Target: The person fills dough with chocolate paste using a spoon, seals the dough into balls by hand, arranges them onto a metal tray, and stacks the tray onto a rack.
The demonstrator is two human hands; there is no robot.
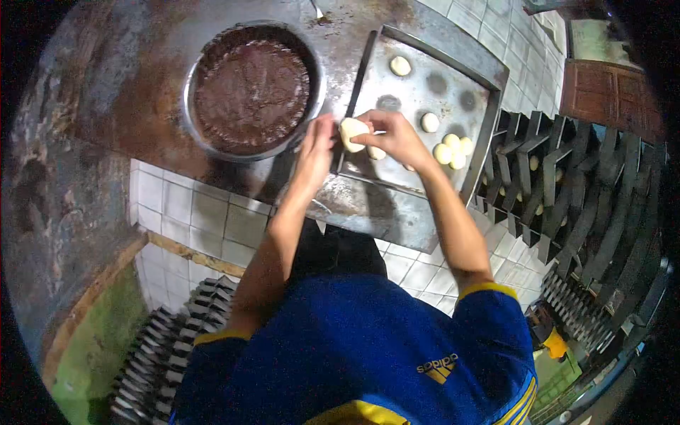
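Note:
My right hand (398, 139) pinches a pale, flattened piece of dough (352, 134) between thumb and fingers, above the near left corner of a metal baking tray (411, 185). Just left of the dough, my left hand (314, 157) has its fingers stretched out and slightly blurred, and seems to hold nothing. Below my right hand, another dough ball (377, 153) is partly hidden. A single dough ball (400, 66) lies near the tray's far side and another (429, 122) near its middle. Several dough balls (453, 150) cluster at the right.
A large round metal bowl (318, 71) of dark brown paste (251, 95) stands left of the tray on the worn worktop (127, 92). A white-tipped utensil (317, 10) lies at the far edge. Racks of dark metal trays (559, 170) stand at right, with more at lower left.

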